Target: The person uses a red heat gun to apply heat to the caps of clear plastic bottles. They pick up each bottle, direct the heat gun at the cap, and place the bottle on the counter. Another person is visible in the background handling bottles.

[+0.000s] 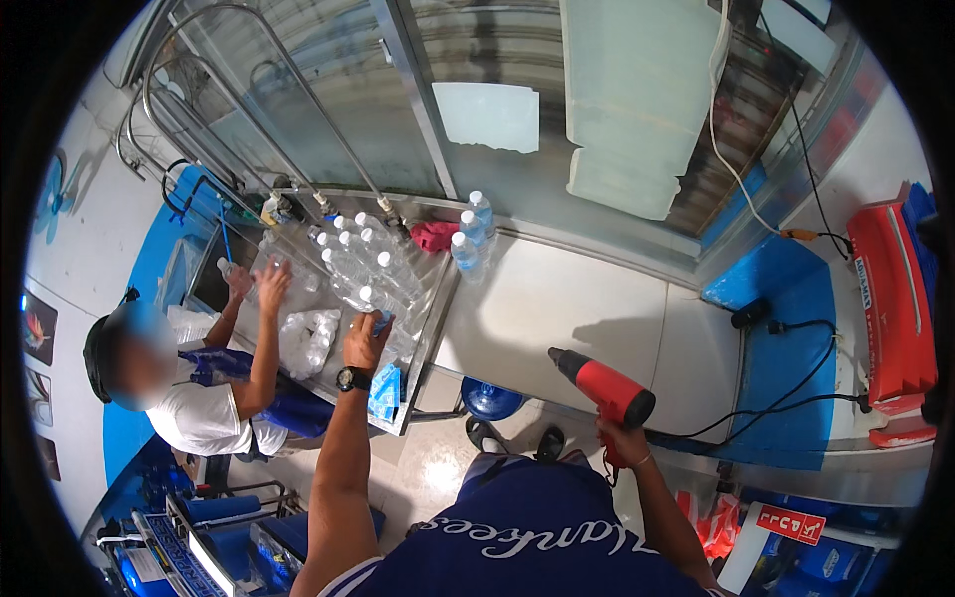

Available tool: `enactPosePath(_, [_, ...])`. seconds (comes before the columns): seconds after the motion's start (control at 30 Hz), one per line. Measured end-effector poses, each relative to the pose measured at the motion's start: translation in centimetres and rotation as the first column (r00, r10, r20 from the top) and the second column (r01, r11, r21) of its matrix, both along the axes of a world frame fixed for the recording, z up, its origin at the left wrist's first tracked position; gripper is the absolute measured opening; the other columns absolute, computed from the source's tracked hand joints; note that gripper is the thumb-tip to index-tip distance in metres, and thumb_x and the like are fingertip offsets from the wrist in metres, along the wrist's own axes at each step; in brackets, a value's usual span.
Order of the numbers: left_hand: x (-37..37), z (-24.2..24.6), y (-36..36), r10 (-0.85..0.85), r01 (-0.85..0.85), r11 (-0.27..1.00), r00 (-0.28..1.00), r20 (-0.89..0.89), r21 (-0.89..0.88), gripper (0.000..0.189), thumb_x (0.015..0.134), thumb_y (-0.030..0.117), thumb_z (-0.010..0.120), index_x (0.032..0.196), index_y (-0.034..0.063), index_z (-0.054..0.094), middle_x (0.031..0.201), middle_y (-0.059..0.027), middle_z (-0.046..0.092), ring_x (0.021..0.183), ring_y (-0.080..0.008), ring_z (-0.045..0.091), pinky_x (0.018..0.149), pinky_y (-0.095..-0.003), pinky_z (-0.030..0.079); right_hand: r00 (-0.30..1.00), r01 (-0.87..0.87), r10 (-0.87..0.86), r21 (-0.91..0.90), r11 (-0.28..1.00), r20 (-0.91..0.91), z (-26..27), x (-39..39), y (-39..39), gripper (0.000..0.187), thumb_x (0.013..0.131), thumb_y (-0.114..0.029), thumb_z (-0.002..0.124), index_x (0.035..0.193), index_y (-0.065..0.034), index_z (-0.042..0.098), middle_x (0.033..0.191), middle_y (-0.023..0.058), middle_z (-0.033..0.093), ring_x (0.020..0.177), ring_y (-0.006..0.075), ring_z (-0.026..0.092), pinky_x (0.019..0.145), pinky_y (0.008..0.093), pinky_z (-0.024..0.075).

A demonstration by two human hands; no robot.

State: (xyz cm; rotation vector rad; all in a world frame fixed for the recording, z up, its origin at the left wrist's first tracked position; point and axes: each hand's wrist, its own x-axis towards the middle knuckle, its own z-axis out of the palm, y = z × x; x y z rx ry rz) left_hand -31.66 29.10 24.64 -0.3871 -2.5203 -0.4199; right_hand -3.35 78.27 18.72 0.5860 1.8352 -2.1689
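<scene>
My right hand [624, 440] grips the handle of a red and black heat gun [608, 384], its nozzle pointing up and left over the white counter. My left hand [365, 342] reaches over the metal table and holds a blue label sleeve near the top of a clear plastic bottle [371, 298]; the fingers partly hide it. Several clear bottles with white caps [358, 250] stand grouped beyond that hand. Blue label sleeves [385, 392] lie on the near corner of the table. Several bottles bearing blue labels [468, 254] stand at the left back of the counter.
At the left, a co-worker in a white shirt [201, 414] handles a small bottle. A bag of white caps [308, 339] lies on the metal table [440, 313], near a red cloth [434, 236]. Black cables [791, 399] run along the counter's right side. A blue container [492, 399] stands below.
</scene>
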Motion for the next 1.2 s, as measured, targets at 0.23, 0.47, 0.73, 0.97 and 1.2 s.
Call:
enactPosePath(0.23, [0.1, 1.1, 5.7, -0.041, 0.048, 0.991, 0.997, -0.063, 0.122, 0.026, 0.083, 0.021, 0.082, 0.101, 0.0137, 0.064, 0.095, -0.0080, 0.069, 0.080, -0.0335, 0.071, 0.065, -0.0434, 0.058, 1.000, 0.020, -0.020, -0.036, 0.999, 0.009, -0.1, 0.6, 0.5, 0.035, 0.092, -0.013, 0.073, 0.123, -0.0020, 0.061, 0.097, 0.0053, 0.067, 0.075, 0.0155, 0.066, 0.066, 0.0314, 0.0552])
enactPosePath(0.47, [0.4, 1.6, 12.8, -0.230, 0.244, 0.924, 0.970, -0.083, 0.295, 0.034, 0.078, 0.013, 0.087, 0.098, 0.0060, 0.059, 0.093, -0.0150, 0.066, 0.082, -0.0371, 0.067, 0.071, -0.0425, 0.056, 0.997, 0.067, -0.068, -0.021, 0.998, -0.039, 0.3, 1.4, 0.9, 0.037, 0.091, -0.013, 0.075, 0.123, -0.0019, 0.061, 0.098, 0.0055, 0.067, 0.075, 0.0156, 0.066, 0.066, 0.0317, 0.0554])
enactPosePath(0.73, [1.7, -2.1, 18.1, -0.287, 0.260, 0.939, 0.953, 0.095, 0.227, 0.030, 0.086, 0.024, 0.081, 0.105, 0.0097, 0.063, 0.103, -0.0110, 0.067, 0.084, -0.0348, 0.070, 0.068, -0.0444, 0.058, 0.983, 0.153, -0.159, -0.068, 0.986, -0.096, 1.0, 1.8, 0.8, 0.038, 0.093, -0.017, 0.075, 0.124, -0.0015, 0.060, 0.095, 0.0055, 0.067, 0.074, 0.0145, 0.066, 0.062, 0.0306, 0.0546])
enactPosePath(0.97, [2.0, -0.3, 18.3, -0.344, 0.283, 0.930, 0.894, 0.287, 0.234, 0.036, 0.093, 0.032, 0.074, 0.110, 0.0034, 0.061, 0.109, -0.0157, 0.063, 0.093, -0.0393, 0.066, 0.078, -0.0465, 0.055, 0.979, 0.204, -0.206, 0.102, 0.974, 0.005, 0.5, 1.5, 0.1, 0.029, 0.095, -0.025, 0.074, 0.112, -0.0034, 0.063, 0.086, 0.0055, 0.066, 0.064, 0.0140, 0.064, 0.056, 0.0298, 0.0529])
enactPosePath(1.2, [0.3, -2.6, 16.4, -0.373, 0.185, 0.858, 0.866, 0.334, 0.479, 0.031, 0.095, 0.019, 0.064, 0.117, -0.0019, 0.057, 0.124, -0.0236, 0.047, 0.110, -0.0419, 0.052, 0.097, -0.0469, 0.043, 0.987, 0.157, -0.160, 0.186, 0.970, -0.001, 0.9, 1.1, 0.3, 0.025, 0.095, -0.024, 0.074, 0.106, -0.0049, 0.063, 0.081, 0.0034, 0.065, 0.063, 0.0130, 0.063, 0.055, 0.0296, 0.0518])
